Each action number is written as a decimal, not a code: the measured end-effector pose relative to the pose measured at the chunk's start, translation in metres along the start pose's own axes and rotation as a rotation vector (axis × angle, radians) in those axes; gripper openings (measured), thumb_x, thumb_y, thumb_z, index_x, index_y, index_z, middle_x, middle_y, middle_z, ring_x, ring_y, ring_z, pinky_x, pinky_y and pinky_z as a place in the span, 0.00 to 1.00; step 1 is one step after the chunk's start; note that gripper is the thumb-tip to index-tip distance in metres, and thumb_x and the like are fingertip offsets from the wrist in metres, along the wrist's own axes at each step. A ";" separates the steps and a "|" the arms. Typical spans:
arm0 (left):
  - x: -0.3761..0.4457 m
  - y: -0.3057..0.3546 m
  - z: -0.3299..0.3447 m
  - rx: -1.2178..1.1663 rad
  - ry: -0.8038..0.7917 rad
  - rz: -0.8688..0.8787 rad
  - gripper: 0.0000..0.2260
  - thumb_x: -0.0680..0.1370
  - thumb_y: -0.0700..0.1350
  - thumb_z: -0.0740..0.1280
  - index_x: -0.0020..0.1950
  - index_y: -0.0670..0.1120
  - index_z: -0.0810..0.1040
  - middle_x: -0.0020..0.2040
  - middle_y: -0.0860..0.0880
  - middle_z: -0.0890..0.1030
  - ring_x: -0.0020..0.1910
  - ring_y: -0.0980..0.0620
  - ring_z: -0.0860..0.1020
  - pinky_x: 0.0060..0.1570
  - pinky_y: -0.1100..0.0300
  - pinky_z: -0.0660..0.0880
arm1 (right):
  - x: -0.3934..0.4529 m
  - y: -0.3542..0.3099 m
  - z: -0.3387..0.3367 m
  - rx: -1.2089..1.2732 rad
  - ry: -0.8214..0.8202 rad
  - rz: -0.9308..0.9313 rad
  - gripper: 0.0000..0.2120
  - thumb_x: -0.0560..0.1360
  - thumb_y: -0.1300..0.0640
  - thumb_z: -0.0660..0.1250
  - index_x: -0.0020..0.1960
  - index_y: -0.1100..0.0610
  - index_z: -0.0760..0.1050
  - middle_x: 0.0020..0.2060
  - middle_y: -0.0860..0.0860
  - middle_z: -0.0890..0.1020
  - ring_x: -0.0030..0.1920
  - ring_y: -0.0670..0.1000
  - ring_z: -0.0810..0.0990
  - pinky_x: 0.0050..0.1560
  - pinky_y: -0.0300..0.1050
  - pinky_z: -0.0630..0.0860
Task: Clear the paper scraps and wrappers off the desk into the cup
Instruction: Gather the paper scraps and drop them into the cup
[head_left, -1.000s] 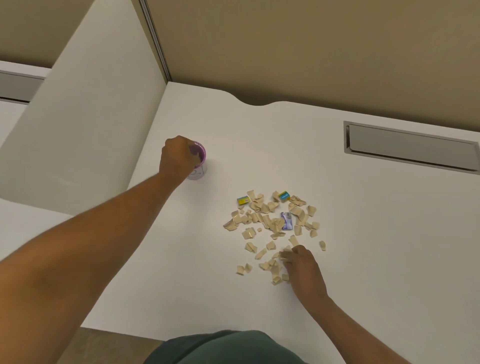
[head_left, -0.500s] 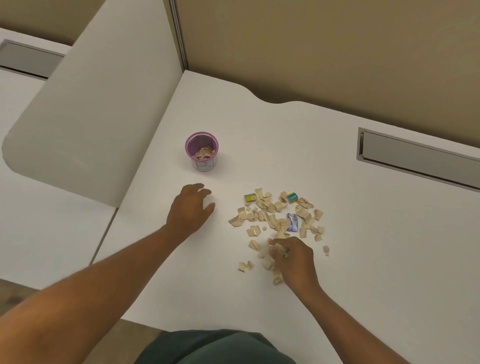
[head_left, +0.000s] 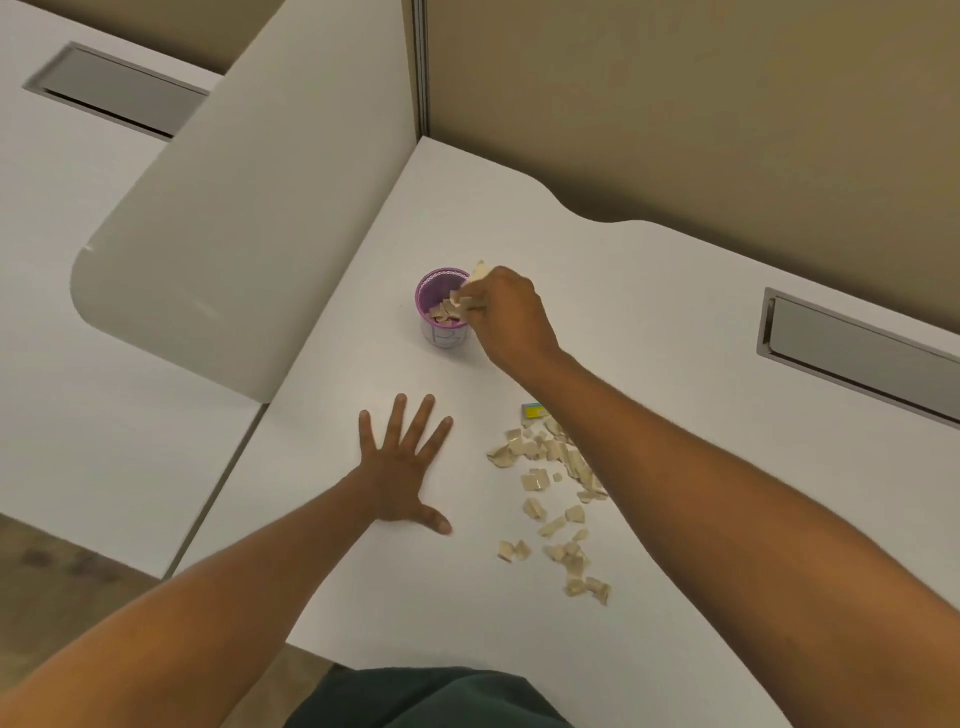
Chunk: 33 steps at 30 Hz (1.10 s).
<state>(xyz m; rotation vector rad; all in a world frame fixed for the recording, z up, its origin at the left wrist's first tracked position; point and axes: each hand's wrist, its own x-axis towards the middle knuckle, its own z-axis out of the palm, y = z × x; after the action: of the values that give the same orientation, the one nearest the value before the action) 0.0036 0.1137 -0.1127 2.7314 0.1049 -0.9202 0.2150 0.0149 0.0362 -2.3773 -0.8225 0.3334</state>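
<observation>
A small purple cup (head_left: 435, 299) stands on the white desk (head_left: 675, 322) and holds several beige paper scraps. My right hand (head_left: 506, 314) hovers at the cup's right rim, its fingers pinched on a few paper scraps. My left hand (head_left: 402, 470) lies flat on the desk with its fingers spread, holding nothing. A pile of beige paper scraps (head_left: 550, 499) is scattered to the right of that hand. A yellow and blue wrapper (head_left: 535, 411) lies at the pile's far end. My right forearm hides part of the pile.
A white divider panel (head_left: 249, 218) rises along the desk's left side. A grey cable slot (head_left: 852, 353) is set into the desk at the right. A tan partition wall (head_left: 675, 104) runs behind. The desk's front edge is near my body.
My right hand has lifted from the pile with scraps and moved up to the cup. My left hand has flattened on the desk with spread fingers. The camera has shifted.
</observation>
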 end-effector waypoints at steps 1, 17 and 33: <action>0.001 0.001 0.000 0.009 -0.005 -0.009 0.70 0.53 0.90 0.55 0.80 0.57 0.23 0.78 0.49 0.17 0.76 0.37 0.18 0.69 0.22 0.26 | 0.010 -0.001 0.003 -0.039 -0.022 -0.012 0.07 0.78 0.61 0.69 0.51 0.61 0.86 0.52 0.59 0.83 0.52 0.57 0.84 0.54 0.48 0.80; 0.001 0.000 0.002 0.025 -0.007 -0.016 0.68 0.55 0.90 0.53 0.80 0.57 0.23 0.78 0.48 0.18 0.75 0.37 0.17 0.66 0.24 0.22 | 0.044 -0.017 0.000 -0.128 -0.253 0.044 0.22 0.70 0.58 0.75 0.63 0.50 0.81 0.60 0.53 0.84 0.58 0.57 0.82 0.56 0.50 0.81; 0.000 0.004 -0.005 0.026 -0.058 -0.033 0.69 0.55 0.90 0.55 0.78 0.57 0.20 0.77 0.49 0.16 0.77 0.36 0.19 0.71 0.21 0.30 | -0.145 0.126 0.004 -0.241 -0.441 0.336 0.50 0.63 0.33 0.77 0.79 0.42 0.58 0.80 0.51 0.57 0.79 0.60 0.56 0.75 0.57 0.65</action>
<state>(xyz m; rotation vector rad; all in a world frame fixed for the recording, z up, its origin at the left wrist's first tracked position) 0.0073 0.1115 -0.1081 2.7320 0.1278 -1.0154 0.1610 -0.1541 -0.0375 -2.7157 -0.6747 0.9715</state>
